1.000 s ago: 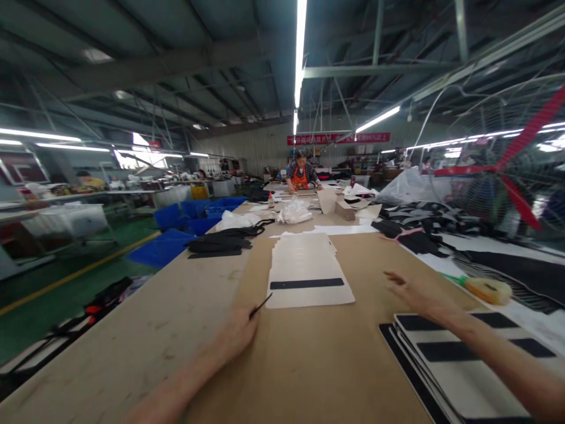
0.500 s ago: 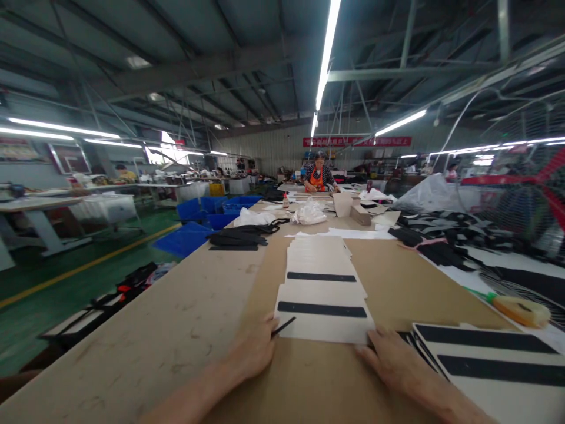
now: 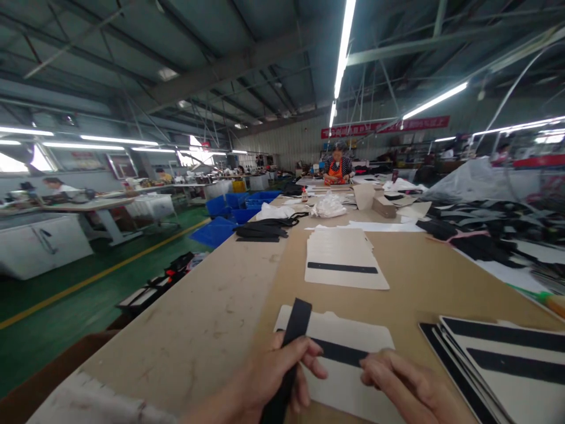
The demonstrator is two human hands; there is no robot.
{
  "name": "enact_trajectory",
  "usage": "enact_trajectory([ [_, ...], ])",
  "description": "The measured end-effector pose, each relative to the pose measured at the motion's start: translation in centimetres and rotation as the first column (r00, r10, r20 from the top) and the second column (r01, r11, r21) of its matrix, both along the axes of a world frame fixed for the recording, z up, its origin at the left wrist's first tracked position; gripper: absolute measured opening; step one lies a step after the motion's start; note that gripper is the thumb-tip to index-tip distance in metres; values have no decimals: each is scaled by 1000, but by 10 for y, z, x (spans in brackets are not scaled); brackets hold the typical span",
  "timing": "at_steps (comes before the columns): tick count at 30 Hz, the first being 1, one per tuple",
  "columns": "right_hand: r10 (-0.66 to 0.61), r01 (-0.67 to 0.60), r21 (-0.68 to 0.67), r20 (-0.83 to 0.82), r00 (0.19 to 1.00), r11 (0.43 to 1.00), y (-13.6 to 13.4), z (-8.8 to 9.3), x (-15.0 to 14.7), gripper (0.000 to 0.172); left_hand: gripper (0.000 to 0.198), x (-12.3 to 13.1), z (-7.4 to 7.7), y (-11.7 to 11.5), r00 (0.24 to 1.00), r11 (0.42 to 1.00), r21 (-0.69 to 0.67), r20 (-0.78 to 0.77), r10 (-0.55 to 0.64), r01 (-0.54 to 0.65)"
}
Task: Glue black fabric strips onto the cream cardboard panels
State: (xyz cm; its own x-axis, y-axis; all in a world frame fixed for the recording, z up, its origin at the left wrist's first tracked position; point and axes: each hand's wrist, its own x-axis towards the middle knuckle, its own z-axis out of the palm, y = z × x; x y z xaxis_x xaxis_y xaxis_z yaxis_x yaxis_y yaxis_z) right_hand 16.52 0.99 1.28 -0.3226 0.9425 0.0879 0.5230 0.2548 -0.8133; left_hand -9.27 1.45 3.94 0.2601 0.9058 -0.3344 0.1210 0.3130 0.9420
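A black strip (image 3: 298, 321) is gripped in my left hand (image 3: 286, 368), between thumb and fingers, slanting over a cream panel (image 3: 338, 383). That panel lies in front of me and has a black band (image 3: 338, 351) across it. My right hand (image 3: 399, 380) is closed over the band's right end, fingertips pinched together; whatever they hold, if anything, is hidden. Beyond lies an overlapping stack of cream panels (image 3: 339, 247), the nearest showing one black band. At my right is a pile of panels (image 3: 521, 388) with two black bands on top.
Black straps (image 3: 267, 228) and a clear plastic bag (image 3: 329, 206) lie farther up the table (image 3: 212, 306). Blue bins (image 3: 216, 232) stand left of it. Dark scraps (image 3: 494, 209) are heaped at the right. A co-worker in an orange apron (image 3: 336, 169) is at the far end.
The nearest panel has been drawn off the stack toward me. My left hand now has a larger black strip raised over it, and my right hand has closed. The view has turned left.
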Motion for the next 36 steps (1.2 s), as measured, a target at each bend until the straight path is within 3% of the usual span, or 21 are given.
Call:
enact_trajectory([
  [3, -31, 11, -75, -269, 963, 997, 3, 14, -41, 45, 56, 37, -8, 5, 977, 999, -19, 209, -33, 38],
  [5, 18, -94, -160, -419, 908, 983, 8, 5, -56, 45, 58, 52, -15, 5, 968, 998, 7, 242, -66, 66],
  [8, 11, -251, -338, -576, 817, 907, 14, -10, -63, 45, 61, 64, -23, 0, 970, 995, -10, 223, -92, 96],
  [11, -135, -216, -404, -681, 719, 889, 15, -3, -52, 42, 50, 58, -27, -9, 976, 977, -15, 58, -211, 212],
  [13, -245, -79, -383, -722, 647, 920, 19, 15, -36, 37, 33, 44, -27, -13, 944, 948, 109, -182, -275, 298],
  [14, -286, 2, -366, -725, 626, 931, 23, 25, -26, 35, 27, 35, -28, -13, 915, 916, 229, -314, -251, 330],
  [17, -288, 60, -361, -621, 729, 931, 41, 45, -6, 37, 24, 4, -32, -3, 810, 712, 572, -586, 9, 406],
  [18, -252, 26, -382, -556, 792, 924, 48, 47, -5, 39, 26, -5, -35, 3, 761, 651, 622, -641, 104, 436],
  [20, -138, -69, -438, -424, 895, 896, 62, 42, -11, 39, 27, -18, -44, 17, 635, 599, 629, -733, 245, 495],
  [23, 67, -160, -422, -226, 972, 892, 83, 27, -38, 29, 25, -30, -59, 35, 472, 619, 577, -810, 349, 533],
  [25, 169, -183, -320, -71, 983, 930, 97, 17, -59, 20, 21, -33, -68, 41, 426, 637, 564, -822, 377, 526],
  [28, 217, -199, -194, 75, 973, 961, 119, 2, -87, 18, 19, -36, -77, 42, 431, 634, 589, -805, 408, 501],
  [36, 271, -249, -139, 174, 947, 959, 155, -35, -126, 19, 16, -37, -78, 41, 449, 639, 602, -794, 411, 479],
])
